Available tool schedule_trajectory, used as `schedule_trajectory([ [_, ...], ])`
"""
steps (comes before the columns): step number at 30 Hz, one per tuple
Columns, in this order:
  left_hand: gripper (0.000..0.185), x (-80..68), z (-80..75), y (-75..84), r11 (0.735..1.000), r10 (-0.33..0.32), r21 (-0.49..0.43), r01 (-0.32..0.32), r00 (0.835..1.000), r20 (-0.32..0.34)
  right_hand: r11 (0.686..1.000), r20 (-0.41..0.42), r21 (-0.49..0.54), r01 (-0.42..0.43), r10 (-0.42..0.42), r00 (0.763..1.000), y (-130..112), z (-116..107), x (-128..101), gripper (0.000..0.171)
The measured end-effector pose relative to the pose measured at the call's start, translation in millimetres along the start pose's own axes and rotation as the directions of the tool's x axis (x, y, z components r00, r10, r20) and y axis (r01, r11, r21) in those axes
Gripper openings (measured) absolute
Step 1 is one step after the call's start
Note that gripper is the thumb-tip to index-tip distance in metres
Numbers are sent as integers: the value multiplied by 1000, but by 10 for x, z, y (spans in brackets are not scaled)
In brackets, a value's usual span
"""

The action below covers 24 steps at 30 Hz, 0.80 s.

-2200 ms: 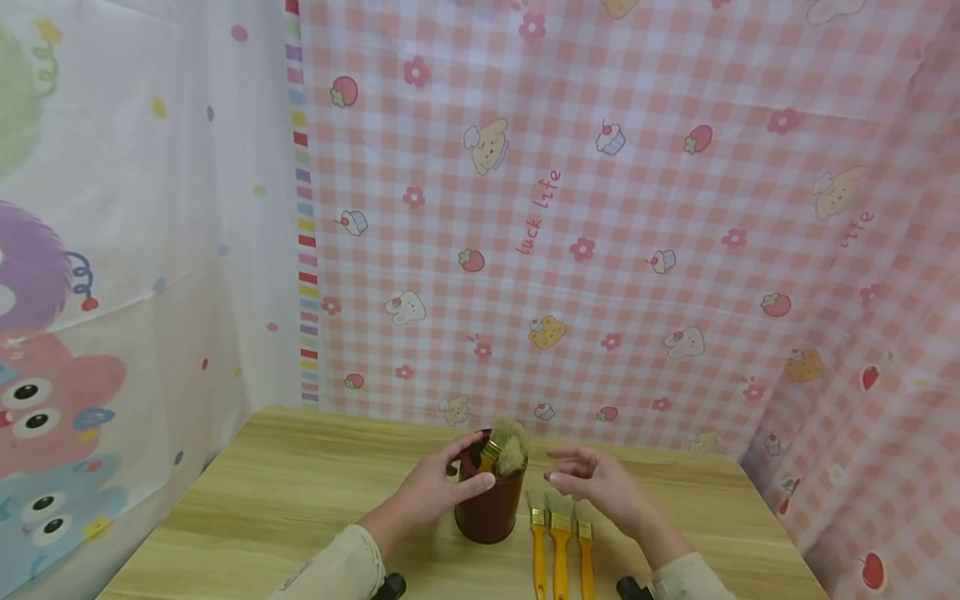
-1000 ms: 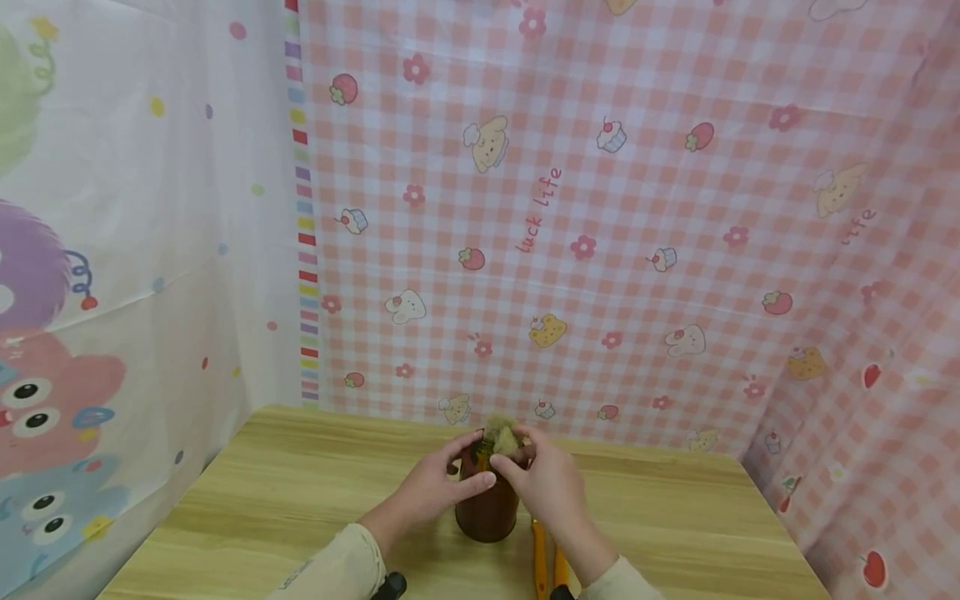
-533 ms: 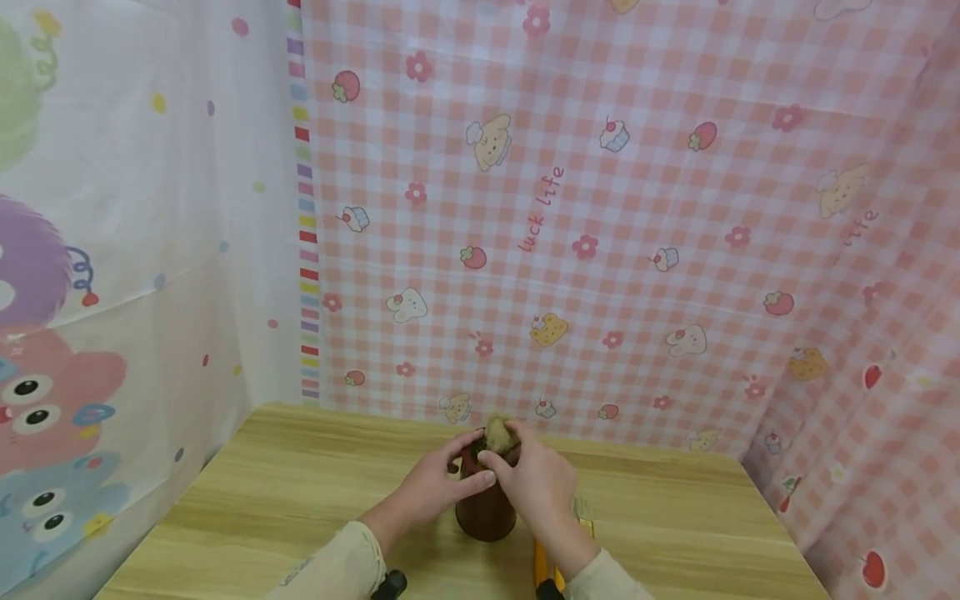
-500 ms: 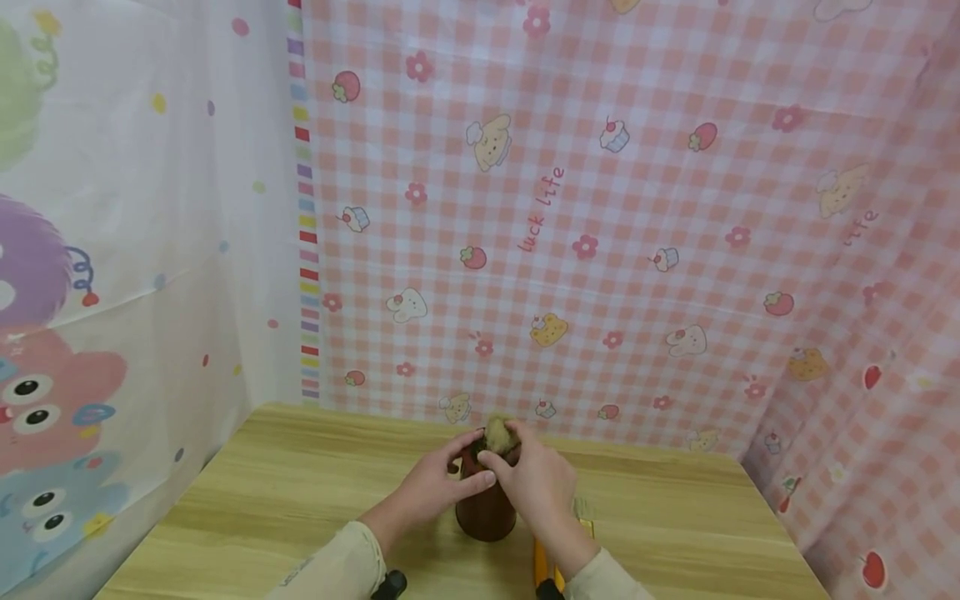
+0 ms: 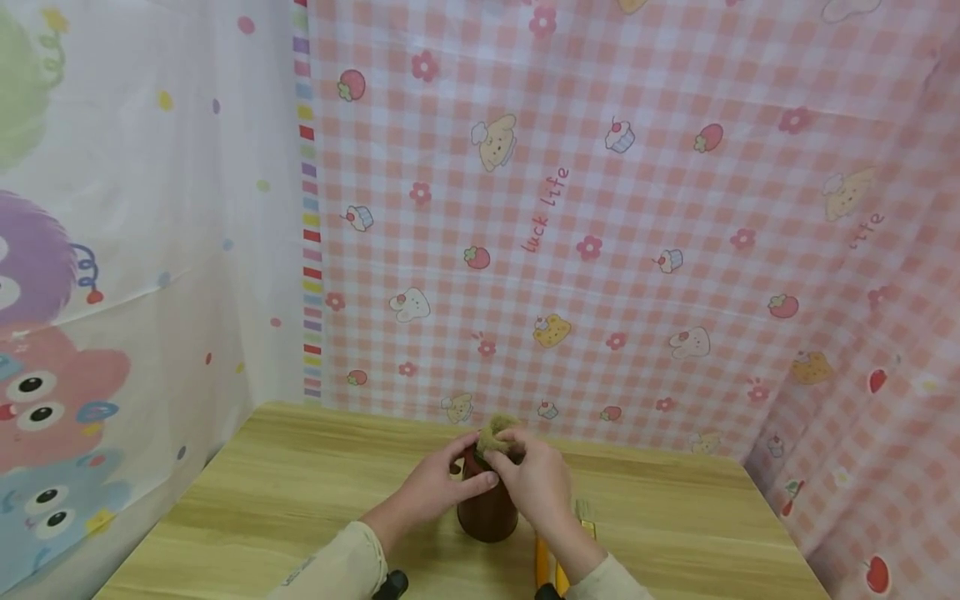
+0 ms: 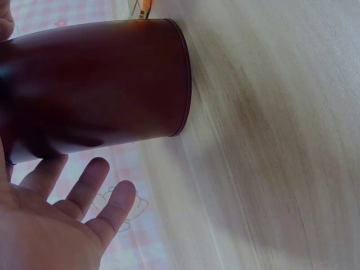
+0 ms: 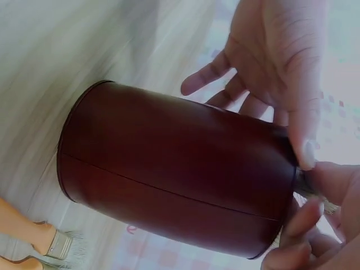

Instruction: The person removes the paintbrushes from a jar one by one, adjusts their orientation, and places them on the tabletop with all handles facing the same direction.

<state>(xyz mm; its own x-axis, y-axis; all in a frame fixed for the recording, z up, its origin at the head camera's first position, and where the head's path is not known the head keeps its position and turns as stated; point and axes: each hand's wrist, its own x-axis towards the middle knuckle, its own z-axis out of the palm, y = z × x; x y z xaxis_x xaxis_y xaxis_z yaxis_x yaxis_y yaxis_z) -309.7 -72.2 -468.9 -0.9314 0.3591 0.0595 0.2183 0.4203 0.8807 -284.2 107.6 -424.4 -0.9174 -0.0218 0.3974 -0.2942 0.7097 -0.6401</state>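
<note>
A dark reddish-brown cylindrical cup [image 5: 487, 512] stands upright on the wooden table. My left hand [image 5: 438, 482] holds it near the rim from the left, thumb in front; in the left wrist view its other fingers [image 6: 115, 211] spread beside the wall. Tan paintbrush bristles [image 5: 495, 432] stick out of the cup's mouth. My right hand [image 5: 542, 487] is over the right of the rim, thumb and forefinger pinching a paintbrush at its bristle end. The right wrist view shows those fingertips at the mouth; the brush handles are hidden inside the cup.
Several orange-handled paintbrushes [image 5: 542, 562] lie on the table right of the cup, partly under my right forearm; two show in the right wrist view, one with a metal ferrule [image 7: 58, 245]. A pink checked cloth [image 5: 600, 292] hangs behind the table [image 5: 300, 492].
My right hand has come left from above the lying brushes to the cup's mouth and pinches a paintbrush there. The bristles now bunch under its fingers. My left hand keeps its hold.
</note>
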Motion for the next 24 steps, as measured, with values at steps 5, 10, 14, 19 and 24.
schedule_trajectory([
  [5, 69, 12, 10, 0, 1000, 25, -3, -25, 1000, -4, 968, 22, 251, -9, 4, 1000, 37, -110, 57, 30],
  [10, 69, 9, 13, 2, 1000, 7, 2, -7, 1000, -17, 936, -103, 348, 57, -22, 994, 109, -287, 203, 41],
  [14, 73, 5, 16, 9, 1000, -9, 7, 9, 1000, -19, 916, -170, 390, 95, -29, 985, 170, -506, 302, 40],
  [19, 73, 10, 22, 11, 1000, -1, -3, 1, 1000, -15, 903, -173, 429, 13, 68, 983, 273, -850, 374, 42],
  [24, 71, 6, 15, 3, 1000, -13, -25, 12, 1000, -9, 907, -112, 406, -113, 172, 979, 531, -1121, 346, 49],
])
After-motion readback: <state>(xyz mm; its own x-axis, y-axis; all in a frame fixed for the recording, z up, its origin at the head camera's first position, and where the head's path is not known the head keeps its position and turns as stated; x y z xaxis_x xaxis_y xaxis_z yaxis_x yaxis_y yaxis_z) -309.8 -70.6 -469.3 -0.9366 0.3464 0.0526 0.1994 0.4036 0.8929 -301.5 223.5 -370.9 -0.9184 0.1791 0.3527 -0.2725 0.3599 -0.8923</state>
